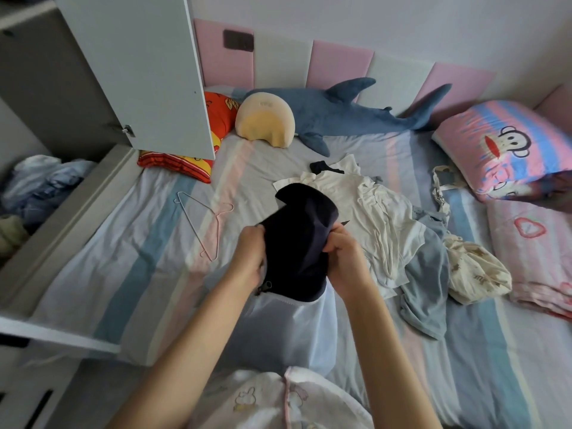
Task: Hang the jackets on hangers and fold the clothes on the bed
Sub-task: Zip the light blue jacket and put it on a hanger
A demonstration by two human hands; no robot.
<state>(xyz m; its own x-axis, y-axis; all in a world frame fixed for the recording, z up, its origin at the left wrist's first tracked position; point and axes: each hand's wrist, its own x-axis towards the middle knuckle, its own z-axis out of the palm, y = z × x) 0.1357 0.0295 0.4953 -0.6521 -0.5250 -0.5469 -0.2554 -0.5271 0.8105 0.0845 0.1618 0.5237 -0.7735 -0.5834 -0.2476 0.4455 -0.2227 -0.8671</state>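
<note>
Printed cloth (263,397), hands (247,252) (343,255) around navy knit (297,230)

The wearer's body, seen from the head camera. We see the left forearm (185,345) and the right forearm (393,351) bare to the frame's lower edge; the left hand (247,255) and right hand (346,258) are likewise bare. At the bottom edge we note a white top (263,400), printed with small cartoon rabbits and edged with pale pink piping.
</note>
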